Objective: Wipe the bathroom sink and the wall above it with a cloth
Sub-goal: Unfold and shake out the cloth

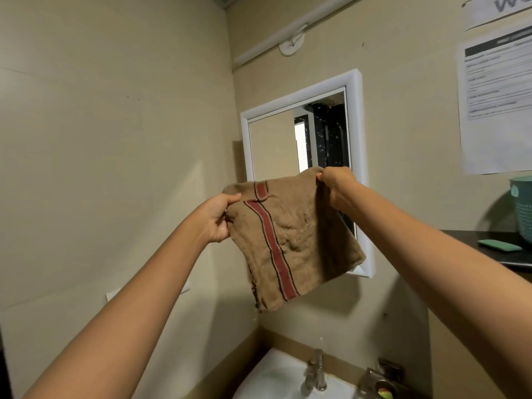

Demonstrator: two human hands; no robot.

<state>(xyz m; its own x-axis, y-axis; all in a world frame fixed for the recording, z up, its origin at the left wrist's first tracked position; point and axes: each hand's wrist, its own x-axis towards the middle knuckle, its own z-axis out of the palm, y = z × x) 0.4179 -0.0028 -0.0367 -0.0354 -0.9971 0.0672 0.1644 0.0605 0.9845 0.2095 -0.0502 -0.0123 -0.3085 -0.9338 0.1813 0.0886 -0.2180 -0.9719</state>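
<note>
A brown cloth [299, 231] with a red stripe hangs spread out in the air in front of a white-framed mirror [355, 110]. My left hand [216, 217] pinches its upper left corner. My right hand [336, 188] pinches its upper right corner. Far below, the white sink [279, 378] with a metal tap [316, 370] shows at the bottom edge. The beige wall [331, 318] lies between the mirror and the sink. Water drops fall from the cloth's lower edge.
A dark shelf [495, 246] at the right holds a teal basket [522, 208] and a green sponge [499, 244]. Paper notices [495, 96] are stuck on the wall above it. A metal soap holder [383, 384] sits beside the tap. A side wall stands close at the left.
</note>
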